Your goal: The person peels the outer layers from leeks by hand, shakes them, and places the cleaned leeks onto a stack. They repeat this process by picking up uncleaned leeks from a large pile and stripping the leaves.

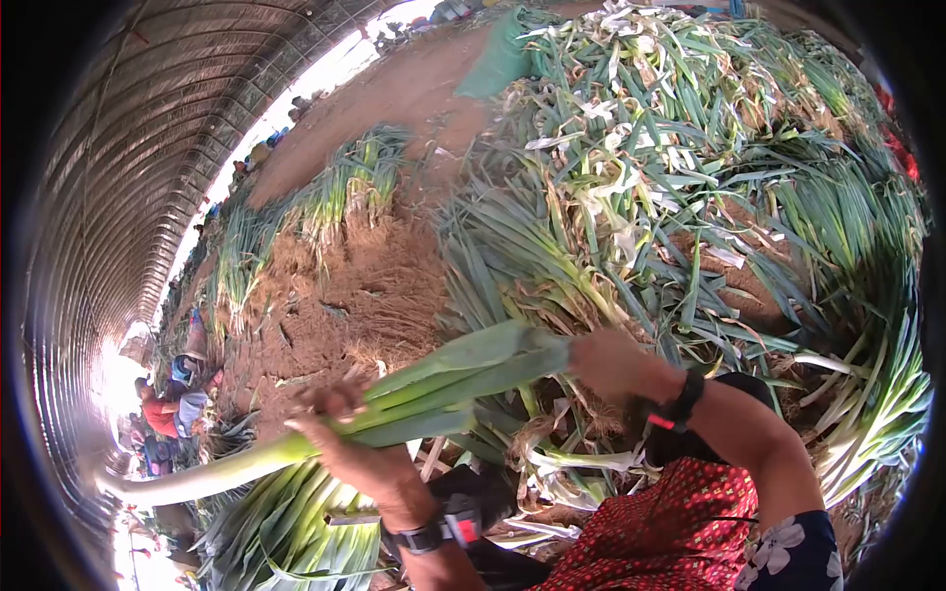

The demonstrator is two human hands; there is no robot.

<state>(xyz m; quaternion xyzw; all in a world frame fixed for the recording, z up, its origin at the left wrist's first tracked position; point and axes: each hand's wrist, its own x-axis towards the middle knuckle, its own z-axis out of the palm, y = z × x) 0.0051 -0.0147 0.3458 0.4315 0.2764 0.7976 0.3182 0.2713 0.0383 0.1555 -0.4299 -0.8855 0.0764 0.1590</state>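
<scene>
Green and white, a long leek (443, 379) lies slantwise between the hands, its pale root end pointing off to the left, its leaf tips up to the right. The left hand (355, 453) is nearer the pale end, fingers curled around the stalk where the leaves begin. The right hand (616, 364) is at the leaf tips; blur hides whether its fingers are closed. More leeks (305, 527) lie below the left hand.

On the brown earth floor (419, 118), we see a leafy green heap (631, 89) at one o'clock, smaller leek bunches (360, 177) near ten, and a green sheet (498, 61) at twelve.
</scene>
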